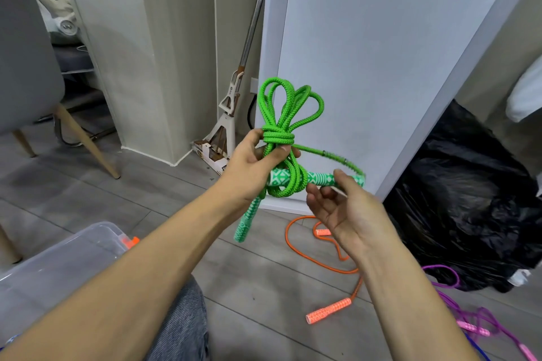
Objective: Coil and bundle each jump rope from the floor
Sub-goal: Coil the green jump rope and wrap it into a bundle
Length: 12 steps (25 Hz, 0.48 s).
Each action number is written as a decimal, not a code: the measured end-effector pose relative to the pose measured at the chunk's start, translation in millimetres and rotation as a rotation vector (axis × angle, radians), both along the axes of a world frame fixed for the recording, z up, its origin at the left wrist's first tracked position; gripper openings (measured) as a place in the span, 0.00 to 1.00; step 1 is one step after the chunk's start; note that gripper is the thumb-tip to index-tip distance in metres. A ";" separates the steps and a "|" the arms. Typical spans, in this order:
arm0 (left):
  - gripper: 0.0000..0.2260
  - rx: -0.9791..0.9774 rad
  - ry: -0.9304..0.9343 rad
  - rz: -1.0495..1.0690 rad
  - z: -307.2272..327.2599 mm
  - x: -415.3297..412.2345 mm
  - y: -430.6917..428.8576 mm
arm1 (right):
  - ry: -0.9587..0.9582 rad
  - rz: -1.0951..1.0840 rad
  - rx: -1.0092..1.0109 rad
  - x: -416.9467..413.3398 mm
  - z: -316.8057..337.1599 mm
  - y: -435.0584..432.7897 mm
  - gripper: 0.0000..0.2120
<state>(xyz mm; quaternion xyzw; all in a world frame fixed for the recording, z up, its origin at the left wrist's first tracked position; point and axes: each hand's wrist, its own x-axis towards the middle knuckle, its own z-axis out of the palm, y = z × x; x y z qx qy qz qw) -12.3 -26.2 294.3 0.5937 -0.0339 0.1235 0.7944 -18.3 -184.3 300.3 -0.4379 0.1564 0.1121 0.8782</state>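
Note:
A green jump rope [289, 102] is folded into several loops with a wrap around its middle, held up in front of me. My left hand [255, 164] pinches the bundle just under the wrap. One green patterned handle [321, 178] lies crosswise through the lower loops, and my right hand [340, 205] holds its right end with thumb and fingers. The other green handle [246, 221] hangs down below my left hand. An orange jump rope [322, 265] lies loose on the floor below. A purple-pink jump rope [472, 318] lies tangled at the lower right.
A clear plastic bin [58, 261] with an orange latch sits at the lower left. A black rubbish bag [469, 214] stands at the right. A white panel [381, 53] leans ahead, a mop [228, 120] beside it. A grey chair [26, 67] stands at the left.

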 end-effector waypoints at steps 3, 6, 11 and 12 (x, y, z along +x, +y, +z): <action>0.10 -0.112 0.117 -0.108 4.2 -1.2 4.3 | -0.228 -0.071 -0.136 -2.4 6.9 -0.3 0.08; 0.08 -0.065 0.199 -0.112 1.8 -0.2 3.6 | -0.441 -0.140 -0.332 -6.7 7.6 4.0 0.07; 0.06 0.069 0.175 -0.080 -9.9 10.0 5.4 | -0.633 -0.205 -0.605 -7.1 2.2 2.5 0.06; 0.06 0.097 0.168 -0.056 -11.8 11.3 5.3 | -0.630 -0.209 -0.597 -7.0 1.9 1.6 0.06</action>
